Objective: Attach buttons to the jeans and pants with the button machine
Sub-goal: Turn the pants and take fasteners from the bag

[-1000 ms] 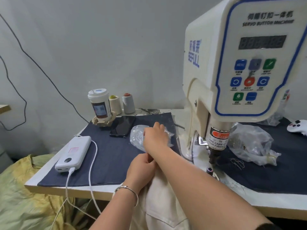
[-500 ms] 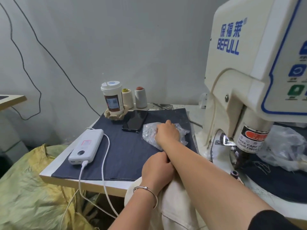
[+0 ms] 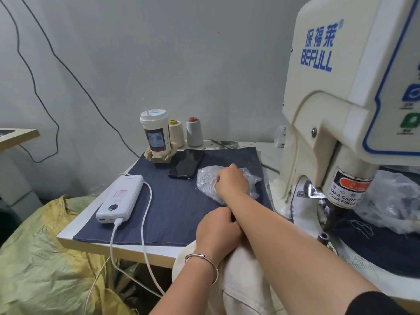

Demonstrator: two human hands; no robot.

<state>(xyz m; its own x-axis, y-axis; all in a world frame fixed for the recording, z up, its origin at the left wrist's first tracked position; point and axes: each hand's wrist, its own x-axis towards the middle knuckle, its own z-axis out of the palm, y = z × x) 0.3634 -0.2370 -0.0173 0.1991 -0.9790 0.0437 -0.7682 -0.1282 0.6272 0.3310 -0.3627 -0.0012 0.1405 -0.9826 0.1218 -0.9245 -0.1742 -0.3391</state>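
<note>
Our right hand (image 3: 230, 184) digs into the crinkled clear plastic bag of small metal buttons (image 3: 208, 183), fingers hidden, grip unclear; our left hand (image 3: 217, 233) clutches the cream cotton pants (image 3: 245, 278) at the table edge, ready for the machine

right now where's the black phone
In the head view the black phone lies on the dark cloth, left of the button machine, between the paper cup and the clear bag of buttons.
</note>
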